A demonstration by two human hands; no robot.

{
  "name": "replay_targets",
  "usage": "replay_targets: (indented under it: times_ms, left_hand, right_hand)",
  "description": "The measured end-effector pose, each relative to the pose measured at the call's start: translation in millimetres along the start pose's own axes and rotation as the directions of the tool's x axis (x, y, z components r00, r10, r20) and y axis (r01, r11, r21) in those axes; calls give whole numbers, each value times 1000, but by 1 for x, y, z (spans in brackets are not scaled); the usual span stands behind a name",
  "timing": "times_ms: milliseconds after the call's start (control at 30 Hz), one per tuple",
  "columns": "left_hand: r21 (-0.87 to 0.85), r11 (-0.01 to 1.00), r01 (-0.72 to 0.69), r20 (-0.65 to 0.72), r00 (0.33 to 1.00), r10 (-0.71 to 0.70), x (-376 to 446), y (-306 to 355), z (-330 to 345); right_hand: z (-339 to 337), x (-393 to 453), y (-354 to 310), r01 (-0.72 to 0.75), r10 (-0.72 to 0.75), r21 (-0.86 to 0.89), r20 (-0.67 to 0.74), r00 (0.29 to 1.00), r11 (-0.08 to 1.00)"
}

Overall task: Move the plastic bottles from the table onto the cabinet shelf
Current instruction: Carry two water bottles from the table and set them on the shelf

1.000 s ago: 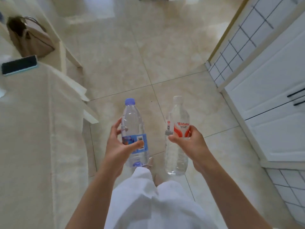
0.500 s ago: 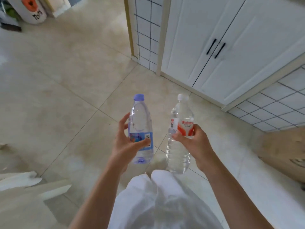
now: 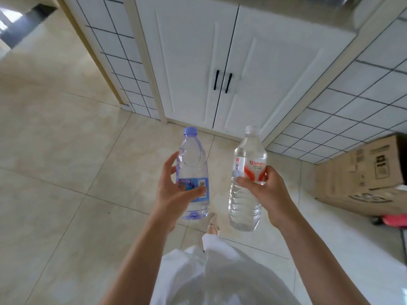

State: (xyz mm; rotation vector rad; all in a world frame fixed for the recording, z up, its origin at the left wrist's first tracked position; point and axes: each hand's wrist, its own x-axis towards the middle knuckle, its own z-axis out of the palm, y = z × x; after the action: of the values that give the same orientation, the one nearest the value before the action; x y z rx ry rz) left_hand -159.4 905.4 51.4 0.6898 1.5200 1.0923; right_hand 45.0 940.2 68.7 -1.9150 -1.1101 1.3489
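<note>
My left hand (image 3: 174, 190) grips a clear bottle with a blue cap and blue label (image 3: 192, 164) around its middle, upright. A clear bottle with a white cap and red-and-white label (image 3: 247, 190) stands upright in my right hand (image 3: 264, 192), which holds it at the label. Both bottles hang over the tiled floor in front of me. Straight ahead is a white cabinet (image 3: 220, 51) with two doors, both closed, and black handles (image 3: 222, 82). No shelf shows.
A cardboard box (image 3: 363, 177) lies on the floor at the right, with something red (image 3: 394, 220) below it. White tiled walls flank the cabinet. Beige floor tiles (image 3: 55, 150) stretch to the left. My foot (image 3: 213, 224) shows between the bottles.
The view has swung further right and closer to the cabinet, whose doors now fill the top. The table has left the view. Both hands still hold their bottles the same way.
</note>
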Motion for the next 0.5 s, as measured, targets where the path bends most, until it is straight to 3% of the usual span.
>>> replay_targets:
  times_ms: [500]
  left_hand:
    - [11,1000,-17,71,997,16,154,86,119]
  right_hand:
    - [-73,162,-87,46,-42,38,-110,993,998]
